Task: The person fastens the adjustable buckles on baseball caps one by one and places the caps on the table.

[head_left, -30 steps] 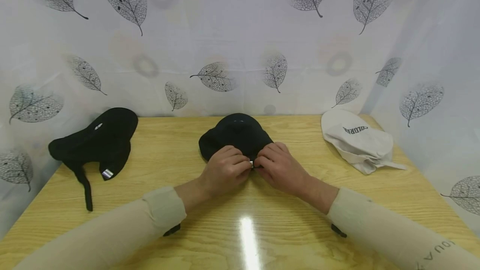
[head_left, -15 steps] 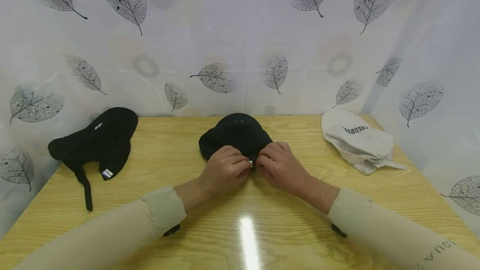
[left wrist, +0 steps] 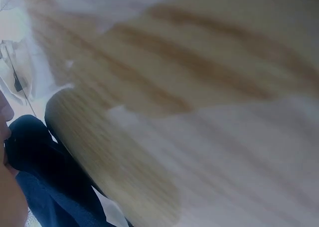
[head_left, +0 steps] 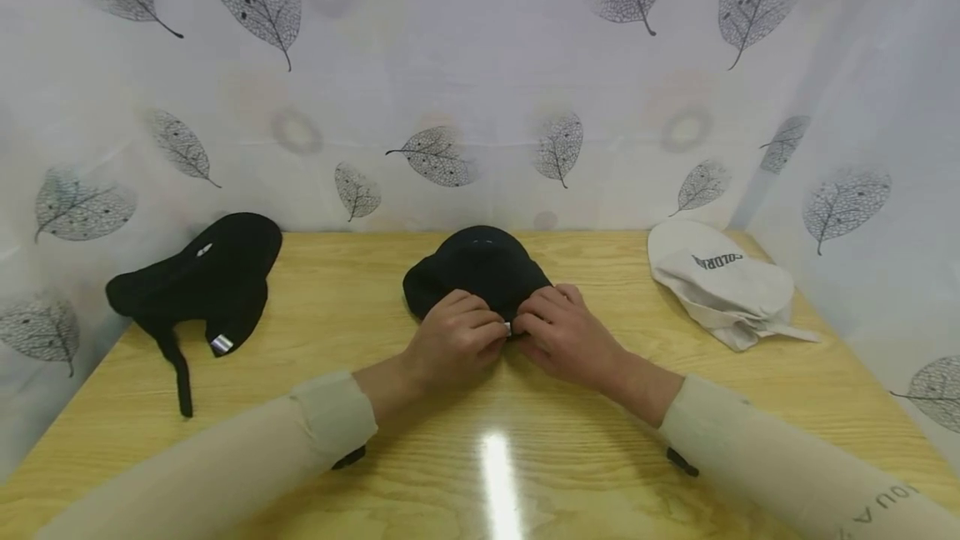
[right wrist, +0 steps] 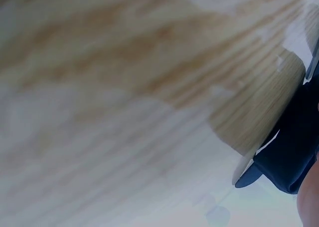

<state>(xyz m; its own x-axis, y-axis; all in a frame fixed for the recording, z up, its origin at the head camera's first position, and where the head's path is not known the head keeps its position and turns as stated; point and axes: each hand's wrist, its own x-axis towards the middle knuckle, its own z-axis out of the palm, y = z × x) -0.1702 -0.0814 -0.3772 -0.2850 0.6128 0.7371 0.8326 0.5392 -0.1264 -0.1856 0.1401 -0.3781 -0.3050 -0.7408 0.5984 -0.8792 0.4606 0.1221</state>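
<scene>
A black cap [head_left: 480,261] sits at the middle of the table, its crown toward the back. Both hands are at its near edge, almost meeting. My left hand [head_left: 456,340] pinches the cap's strap with curled fingers, just left of a small silvery buckle [head_left: 507,328]. From the other side my right hand [head_left: 568,333] pinches the same strap. The fingertips hide most of the strap. The left wrist view shows part of the dark cap [left wrist: 55,172] at its lower left; in the right wrist view the cap [right wrist: 294,142] appears at the right edge.
A second black cap [head_left: 217,282] lies at the left, its loose strap hanging toward the front and a silver buckle [head_left: 221,344] showing. A beige cap [head_left: 720,282] with dark lettering lies at the right. Leaf-patterned cloth [head_left: 480,65] borders the wooden table [head_left: 330,315].
The head view has shifted slightly, so everything sits a little further right. Both hands stay on the strap, with barely any visible movement; the caps stay in place.
</scene>
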